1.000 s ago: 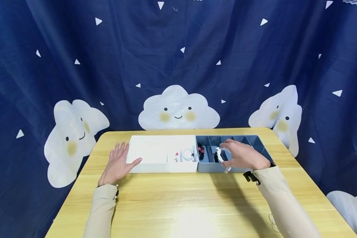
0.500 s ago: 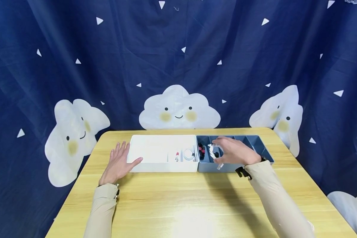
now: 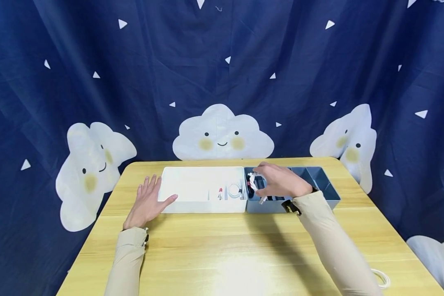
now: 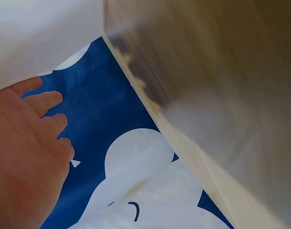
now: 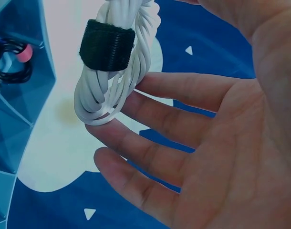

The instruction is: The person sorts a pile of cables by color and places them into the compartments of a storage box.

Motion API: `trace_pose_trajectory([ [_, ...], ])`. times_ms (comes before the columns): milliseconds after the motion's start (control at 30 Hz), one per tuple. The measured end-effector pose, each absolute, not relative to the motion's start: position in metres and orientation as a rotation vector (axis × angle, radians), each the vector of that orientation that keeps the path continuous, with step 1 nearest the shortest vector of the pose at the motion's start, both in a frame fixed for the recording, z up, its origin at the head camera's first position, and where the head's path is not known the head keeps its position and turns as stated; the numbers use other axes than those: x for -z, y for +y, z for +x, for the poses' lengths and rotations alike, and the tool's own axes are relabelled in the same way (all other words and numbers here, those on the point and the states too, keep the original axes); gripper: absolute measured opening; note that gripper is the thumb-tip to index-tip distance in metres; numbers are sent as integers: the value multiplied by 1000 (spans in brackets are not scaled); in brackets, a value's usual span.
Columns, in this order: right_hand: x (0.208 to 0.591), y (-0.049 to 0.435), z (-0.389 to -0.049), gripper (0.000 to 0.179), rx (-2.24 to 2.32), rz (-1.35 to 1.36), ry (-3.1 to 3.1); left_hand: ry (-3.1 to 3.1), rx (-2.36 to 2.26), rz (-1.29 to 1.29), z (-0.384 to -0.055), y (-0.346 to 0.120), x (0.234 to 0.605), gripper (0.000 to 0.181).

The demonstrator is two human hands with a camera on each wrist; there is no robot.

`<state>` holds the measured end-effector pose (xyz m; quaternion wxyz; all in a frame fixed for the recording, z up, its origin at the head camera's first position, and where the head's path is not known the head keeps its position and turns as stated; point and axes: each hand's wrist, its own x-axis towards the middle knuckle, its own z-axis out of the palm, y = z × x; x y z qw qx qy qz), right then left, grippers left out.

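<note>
My right hand (image 3: 281, 181) holds a bundled white cable (image 5: 95, 98) above the left part of the blue-grey divided box (image 3: 271, 207). A black strap (image 5: 107, 45) wraps the bundle, and its loops lie against the fingers in the right wrist view. A pale plug (image 3: 263, 200) hangs under the thumb. My left hand (image 3: 145, 202) is spread at the left end of the white box (image 3: 203, 207), thumb along its front corner. Inside that box are a coiled white cable (image 3: 229, 191) and a small red-ended piece (image 3: 220, 190).
Both boxes stand end to end near the table's back edge. In the blue-grey box's left compartment lies a black cable with pink-red parts (image 5: 24, 53). Another white cable (image 3: 386, 280) lies on the table (image 3: 192, 255) by my right sleeve. A dark blue curtain (image 3: 151, 82) hangs behind.
My right hand has moved left over the blue-grey box with the white cable, baring its right compartments. The left hand has stayed in place. The white cable by my right sleeve shows more.
</note>
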<state>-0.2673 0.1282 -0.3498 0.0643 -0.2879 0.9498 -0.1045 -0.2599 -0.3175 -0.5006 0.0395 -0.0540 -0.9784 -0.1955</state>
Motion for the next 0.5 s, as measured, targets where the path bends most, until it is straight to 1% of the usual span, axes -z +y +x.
trace_pose_trajectory([
  [500, 343, 95, -277, 70, 304, -941, 2826, -2995, 580, -167, -261, -318, 502, 112],
])
